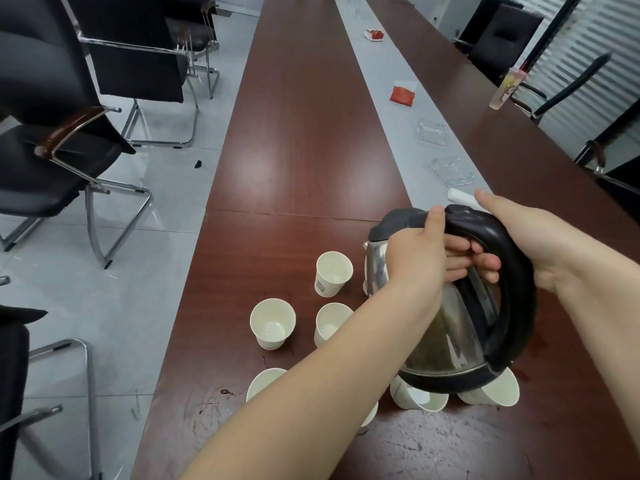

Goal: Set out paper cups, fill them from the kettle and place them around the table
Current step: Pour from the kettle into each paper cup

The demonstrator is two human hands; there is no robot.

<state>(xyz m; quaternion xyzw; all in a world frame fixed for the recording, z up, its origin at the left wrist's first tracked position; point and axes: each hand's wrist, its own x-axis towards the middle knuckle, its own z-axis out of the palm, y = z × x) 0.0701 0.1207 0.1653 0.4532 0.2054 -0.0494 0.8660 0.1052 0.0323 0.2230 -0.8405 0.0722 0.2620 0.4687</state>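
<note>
I read the kettle point(457, 334) right of centre in the frame, lifted off the table point(294, 133) and tilted. Its long axis runs from the black base at lower right up to the grey lid at upper left. The spout point(366, 244) points to the left of the frame, just above and right of the uppermost cup point(334, 273).

Grip state:
- Left hand point(415, 265): clamped on the kettle at the top of the handle point(512, 271). The thumb lies over the lid edge, and fingers show inside the handle loop.
- Right hand point(533, 237): laid against the outer side of the handle, one digit stretched toward upper left. The handle hides the rest, so I cannot tell whether its fingers curl round it.

Cup positions:
- Two upright cups point(273, 323) point(330, 323) stand side by side below the uppermost one; the left forearm crosses the right-hand cup.
- A fourth cup point(265, 382) sits lower, partly behind the same forearm.
- Two more cups point(420, 400) point(498, 393) lie tipped beneath the kettle base, mouths toward the bottom of the frame.

Surroundings: black chairs point(52, 133) fill the left side. A red packet point(402, 95) and two clear glass dishes point(431, 132) point(452, 171) lie along the grey centre strip. A bottle point(502, 88) stands at upper right.
</note>
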